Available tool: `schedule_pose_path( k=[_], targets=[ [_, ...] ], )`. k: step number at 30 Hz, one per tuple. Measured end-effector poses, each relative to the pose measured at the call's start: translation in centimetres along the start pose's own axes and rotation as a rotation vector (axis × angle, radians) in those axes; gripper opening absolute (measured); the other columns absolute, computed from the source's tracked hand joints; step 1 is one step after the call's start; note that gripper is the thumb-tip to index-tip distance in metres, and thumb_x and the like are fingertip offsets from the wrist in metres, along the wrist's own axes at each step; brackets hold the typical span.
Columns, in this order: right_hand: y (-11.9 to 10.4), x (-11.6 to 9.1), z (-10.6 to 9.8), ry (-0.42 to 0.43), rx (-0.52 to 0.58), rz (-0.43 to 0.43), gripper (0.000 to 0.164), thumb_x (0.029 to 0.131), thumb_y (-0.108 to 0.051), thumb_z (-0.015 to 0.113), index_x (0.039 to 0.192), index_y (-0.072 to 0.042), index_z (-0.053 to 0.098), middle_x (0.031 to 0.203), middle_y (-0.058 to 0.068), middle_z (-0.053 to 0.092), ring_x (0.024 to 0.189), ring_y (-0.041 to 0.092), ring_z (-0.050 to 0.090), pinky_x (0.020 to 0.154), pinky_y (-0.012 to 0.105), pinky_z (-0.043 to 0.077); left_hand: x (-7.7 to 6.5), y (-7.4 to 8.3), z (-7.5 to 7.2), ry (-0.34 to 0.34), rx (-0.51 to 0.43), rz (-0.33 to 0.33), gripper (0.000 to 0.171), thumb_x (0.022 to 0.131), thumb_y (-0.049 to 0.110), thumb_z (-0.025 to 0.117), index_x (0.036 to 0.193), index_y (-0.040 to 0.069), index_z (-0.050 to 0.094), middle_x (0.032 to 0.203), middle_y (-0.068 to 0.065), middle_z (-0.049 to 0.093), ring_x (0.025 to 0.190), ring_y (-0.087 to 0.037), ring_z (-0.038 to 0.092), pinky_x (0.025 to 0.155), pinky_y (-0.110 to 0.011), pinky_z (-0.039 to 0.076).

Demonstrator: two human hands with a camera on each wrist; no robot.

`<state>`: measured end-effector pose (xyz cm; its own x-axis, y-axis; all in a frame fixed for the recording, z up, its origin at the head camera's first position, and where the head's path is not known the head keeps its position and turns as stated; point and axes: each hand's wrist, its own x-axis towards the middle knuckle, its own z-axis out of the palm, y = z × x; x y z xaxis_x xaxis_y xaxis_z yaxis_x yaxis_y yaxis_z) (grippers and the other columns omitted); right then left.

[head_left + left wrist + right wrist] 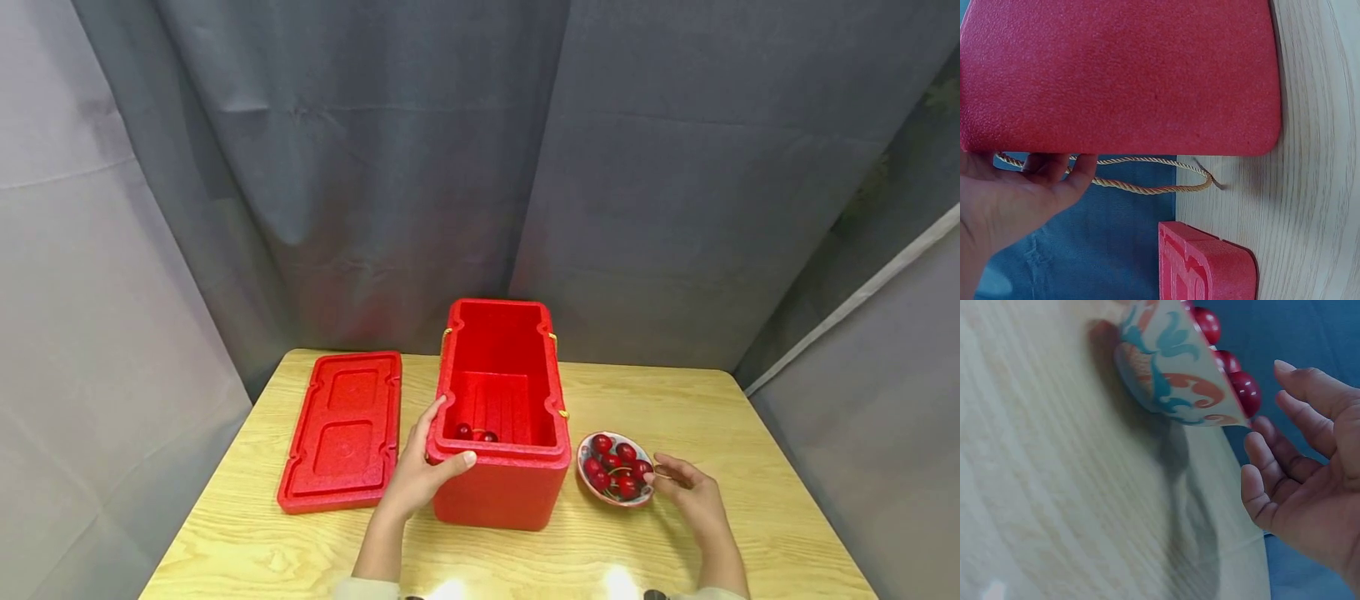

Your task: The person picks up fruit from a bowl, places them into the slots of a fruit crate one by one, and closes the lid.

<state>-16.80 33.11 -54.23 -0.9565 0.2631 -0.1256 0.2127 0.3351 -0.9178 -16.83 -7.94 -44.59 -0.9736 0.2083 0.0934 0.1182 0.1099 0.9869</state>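
Observation:
A red foam box [495, 496] stands open-topped at mid-table, with a few dark cherries [489, 437] on its floor at the near end. My left hand [418, 477] grips its near left corner, thumb across the front rim and fingers along the left side. To the right, a small patterned bowl [1175, 381] holds several red cherries [627, 487]. At the bowl's right edge is my right hand [693, 497]. Its fingers are loosely bent and spread in the right wrist view, with nothing between them, fingertips close to the outermost cherry [1244, 394].
Left of the box lies a red lid [347, 450] with recessed panels, flat on the wooden table [735, 425]. A twisted gold rope loop [1147, 189] hangs along the box's left side. Grey curtains [420, 167] enclose the table behind and on both sides.

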Motion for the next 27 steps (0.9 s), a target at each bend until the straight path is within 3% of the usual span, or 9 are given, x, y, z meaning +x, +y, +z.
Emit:
schedule_pose_path(
  k=[8,15,19,22,27],
  targets=[
    [0.5,0.8,0.9,0.021,-0.036,0.014,0.060,0.081,-0.030,0.073,0.129,0.000,0.052,0.121,0.018,0.052,0.095,0.017,0.049,0.074,0.026,0.045,1.1,-3.1,0.0,0.034,0.009,0.001,0.085,0.073,0.032,0.078,0.141,0.040,0.029,0.141,-0.002,0.029,0.125,-0.027,0.032,0.089,-0.043,0.044],
    [0.9,1.0,1.7,0.020,-0.058,0.036,0.061,0.081,-0.029,0.073,0.129,0.001,0.051,0.120,0.019,0.050,0.092,0.020,0.046,0.067,0.026,0.047,0.2,0.0,0.1,0.008,0.010,-0.003,0.085,0.077,0.024,0.075,0.146,0.023,0.026,0.143,-0.010,0.027,0.127,-0.031,0.030,0.090,-0.045,0.043],
    [0.7,0.5,1.7,0.041,-0.072,0.047,0.062,0.082,-0.036,0.071,0.130,-0.001,0.052,0.124,0.018,0.050,0.098,0.023,0.048,0.069,0.026,0.046,1.0,-1.9,0.1,0.015,-0.004,-0.007,0.085,0.075,0.026,0.076,0.145,0.031,0.027,0.143,-0.007,0.026,0.126,-0.030,0.031,0.089,-0.044,0.045],
    [0.2,-0.1,1.5,0.071,-0.074,0.048,0.064,0.082,-0.040,0.070,0.130,-0.003,0.052,0.126,0.018,0.051,0.099,0.020,0.051,0.072,0.024,0.047,1.3,-3.1,0.1,0.026,-0.010,-0.013,0.085,0.074,0.029,0.077,0.142,0.039,0.028,0.142,-0.004,0.027,0.125,-0.028,0.032,0.088,-0.042,0.045],
    [-0.7,-1.4,1.1,0.119,-0.048,0.060,0.064,0.081,-0.039,0.071,0.131,-0.003,0.051,0.125,0.018,0.053,0.090,0.003,0.052,0.071,0.016,0.045,1.2,-3.5,0.2,0.038,-0.019,0.002,0.084,0.073,0.032,0.078,0.140,0.043,0.030,0.141,-0.003,0.029,0.124,-0.028,0.035,0.087,-0.041,0.046]
  ],
)
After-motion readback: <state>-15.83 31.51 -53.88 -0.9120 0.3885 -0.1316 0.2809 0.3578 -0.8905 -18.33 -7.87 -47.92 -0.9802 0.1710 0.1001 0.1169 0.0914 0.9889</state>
